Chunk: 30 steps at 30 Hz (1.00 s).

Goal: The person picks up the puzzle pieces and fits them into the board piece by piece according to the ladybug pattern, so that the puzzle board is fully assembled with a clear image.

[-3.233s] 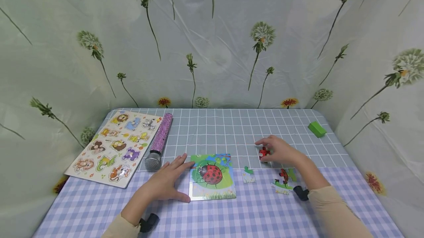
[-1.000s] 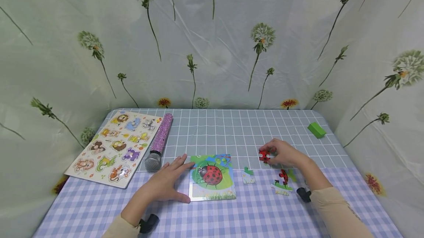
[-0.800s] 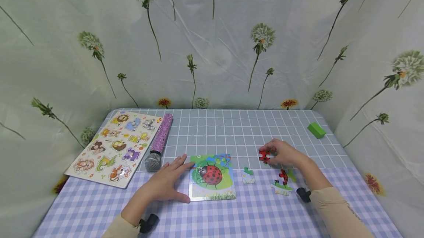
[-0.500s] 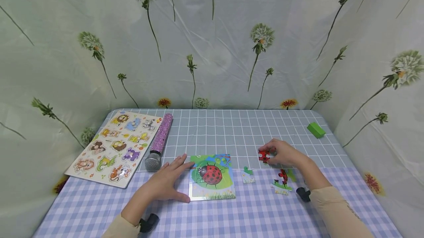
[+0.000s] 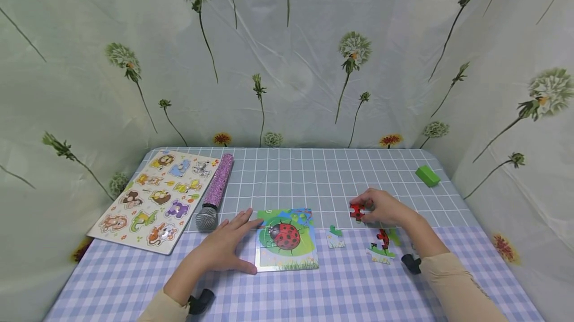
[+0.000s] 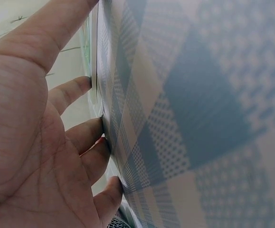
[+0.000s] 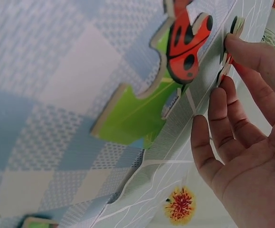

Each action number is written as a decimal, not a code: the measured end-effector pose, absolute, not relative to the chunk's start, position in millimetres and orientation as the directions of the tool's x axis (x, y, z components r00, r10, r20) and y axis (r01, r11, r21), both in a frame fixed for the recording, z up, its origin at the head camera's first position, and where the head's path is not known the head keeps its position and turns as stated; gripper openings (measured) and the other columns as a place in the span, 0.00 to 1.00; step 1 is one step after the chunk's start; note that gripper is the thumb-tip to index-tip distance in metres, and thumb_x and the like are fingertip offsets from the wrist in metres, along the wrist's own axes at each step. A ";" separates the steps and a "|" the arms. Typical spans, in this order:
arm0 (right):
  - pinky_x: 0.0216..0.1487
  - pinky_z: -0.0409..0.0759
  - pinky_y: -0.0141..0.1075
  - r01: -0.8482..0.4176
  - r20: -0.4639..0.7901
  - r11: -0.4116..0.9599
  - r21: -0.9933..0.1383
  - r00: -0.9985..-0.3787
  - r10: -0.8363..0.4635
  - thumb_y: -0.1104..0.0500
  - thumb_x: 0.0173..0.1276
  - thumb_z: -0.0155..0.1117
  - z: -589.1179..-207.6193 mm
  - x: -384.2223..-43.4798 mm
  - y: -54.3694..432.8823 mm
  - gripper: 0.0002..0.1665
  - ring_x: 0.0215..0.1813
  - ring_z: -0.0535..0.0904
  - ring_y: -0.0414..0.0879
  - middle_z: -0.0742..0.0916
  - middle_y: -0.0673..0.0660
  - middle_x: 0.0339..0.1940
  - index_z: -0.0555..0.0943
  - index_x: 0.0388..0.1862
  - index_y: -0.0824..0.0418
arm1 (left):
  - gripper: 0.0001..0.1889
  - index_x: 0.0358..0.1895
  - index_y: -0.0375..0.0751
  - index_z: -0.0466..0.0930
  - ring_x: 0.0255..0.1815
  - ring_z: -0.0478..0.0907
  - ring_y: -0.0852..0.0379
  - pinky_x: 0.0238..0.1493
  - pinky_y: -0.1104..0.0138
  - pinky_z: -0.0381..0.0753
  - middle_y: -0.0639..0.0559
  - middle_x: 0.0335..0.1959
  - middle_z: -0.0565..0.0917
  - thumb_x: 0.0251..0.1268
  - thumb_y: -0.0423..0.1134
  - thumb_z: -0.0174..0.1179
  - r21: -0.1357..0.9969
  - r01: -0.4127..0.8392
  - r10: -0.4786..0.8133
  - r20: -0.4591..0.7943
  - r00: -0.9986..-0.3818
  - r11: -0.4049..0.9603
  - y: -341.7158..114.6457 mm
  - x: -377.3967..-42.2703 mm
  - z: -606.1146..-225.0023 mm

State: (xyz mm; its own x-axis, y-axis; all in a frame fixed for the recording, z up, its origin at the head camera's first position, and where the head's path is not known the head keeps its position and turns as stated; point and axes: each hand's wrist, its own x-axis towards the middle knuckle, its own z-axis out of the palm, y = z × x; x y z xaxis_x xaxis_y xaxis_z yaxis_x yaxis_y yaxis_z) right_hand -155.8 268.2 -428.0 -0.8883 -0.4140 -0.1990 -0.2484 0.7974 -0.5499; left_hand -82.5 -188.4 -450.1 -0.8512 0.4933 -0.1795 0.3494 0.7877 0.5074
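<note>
Right hand (image 7: 251, 142): pinches a red puzzle piece (image 7: 223, 71), seen nearly edge-on.
Green-and-red puzzle section (image 7: 132, 116): lies on blue-and-white checked cloth (image 7: 56, 71), near the hand.
Red-and-yellow flower (image 7: 180, 205): shows on pale backdrop (image 7: 213, 211), lower in view.

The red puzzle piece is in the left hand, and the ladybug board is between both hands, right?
Not the left hand: the head view shows the red puzzle piece pinched in the right hand. The ladybug board is between both hands.
</note>
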 end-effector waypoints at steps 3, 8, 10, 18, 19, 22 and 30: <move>0.53 0.82 0.44 -0.259 -0.196 0.800 -0.541 -0.886 -0.419 0.65 0.62 0.80 -428.4 -156.2 266.8 0.27 0.49 0.78 0.47 0.86 0.57 0.52 0.88 0.61 0.60 | 0.63 0.85 0.54 0.64 0.90 0.50 0.34 0.86 0.30 0.48 0.41 0.90 0.53 0.42 0.69 0.82 0.506 0.348 0.492 -0.182 -0.851 0.789 -188.7 -82.3 -450.2; 0.51 0.81 0.42 -0.271 -0.198 0.803 -0.530 -0.882 -0.428 0.65 0.62 0.81 -427.8 -156.1 264.9 0.27 0.48 0.77 0.46 0.86 0.55 0.50 0.88 0.61 0.61 | 0.63 0.85 0.54 0.64 0.90 0.51 0.34 0.85 0.30 0.49 0.41 0.90 0.53 0.42 0.69 0.82 0.509 0.349 0.494 -0.181 -0.851 0.787 -189.1 -82.0 -450.6; 0.51 0.81 0.42 -0.273 -0.197 0.803 -0.530 -0.881 -0.429 0.64 0.62 0.80 -427.8 -156.1 264.8 0.27 0.47 0.77 0.46 0.86 0.55 0.50 0.88 0.61 0.61 | 0.63 0.84 0.53 0.64 0.90 0.51 0.33 0.85 0.29 0.49 0.40 0.90 0.53 0.42 0.69 0.82 0.512 0.351 0.496 -0.176 -0.850 0.784 -189.3 -82.1 -451.0; 0.56 0.84 0.48 -0.307 -0.149 0.796 -0.521 -0.885 -0.440 0.62 0.63 0.80 -425.8 -155.2 259.4 0.27 0.50 0.80 0.48 0.87 0.55 0.50 0.87 0.62 0.61 | 0.63 0.85 0.53 0.63 0.90 0.51 0.34 0.85 0.30 0.49 0.40 0.90 0.53 0.42 0.70 0.82 0.507 0.356 0.499 -0.175 -0.849 0.785 -189.6 -82.9 -450.5; 0.55 0.84 0.47 -0.317 -0.141 0.791 -0.523 -0.884 -0.447 0.62 0.63 0.80 -425.2 -155.2 257.9 0.27 0.50 0.80 0.48 0.88 0.55 0.50 0.87 0.62 0.61 | 0.63 0.85 0.53 0.63 0.90 0.51 0.34 0.85 0.30 0.49 0.40 0.90 0.53 0.42 0.69 0.82 0.508 0.356 0.499 -0.175 -0.849 0.785 -189.6 -82.9 -450.3; 0.54 0.84 0.45 -0.329 -0.127 0.783 -0.528 -0.881 -0.455 0.62 0.64 0.80 -423.2 -154.4 252.6 0.27 0.50 0.80 0.47 0.88 0.53 0.49 0.87 0.62 0.61 | 0.63 0.85 0.53 0.64 0.90 0.51 0.34 0.85 0.30 0.49 0.40 0.90 0.53 0.43 0.69 0.82 0.509 0.356 0.499 -0.175 -0.849 0.784 -189.5 -82.9 -449.8; 0.53 0.84 0.45 -0.358 -0.102 0.765 -0.536 -0.872 -0.479 0.59 0.65 0.81 -419.5 -152.0 239.8 0.25 0.51 0.81 0.49 0.87 0.52 0.49 0.88 0.61 0.58 | 0.62 0.85 0.52 0.64 0.90 0.51 0.33 0.85 0.30 0.49 0.40 0.90 0.54 0.43 0.68 0.82 0.512 0.357 0.500 -0.172 -0.849 0.781 -189.0 -82.6 -449.0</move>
State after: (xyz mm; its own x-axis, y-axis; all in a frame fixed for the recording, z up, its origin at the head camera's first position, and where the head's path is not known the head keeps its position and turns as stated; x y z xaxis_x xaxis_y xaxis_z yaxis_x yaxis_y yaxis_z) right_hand -152.0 239.8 -419.5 -0.8717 -0.4792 -0.1024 -0.3577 0.7650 -0.5355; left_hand -82.6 -189.0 -449.0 -0.8485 0.5004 -0.1719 0.3570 0.7812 0.5121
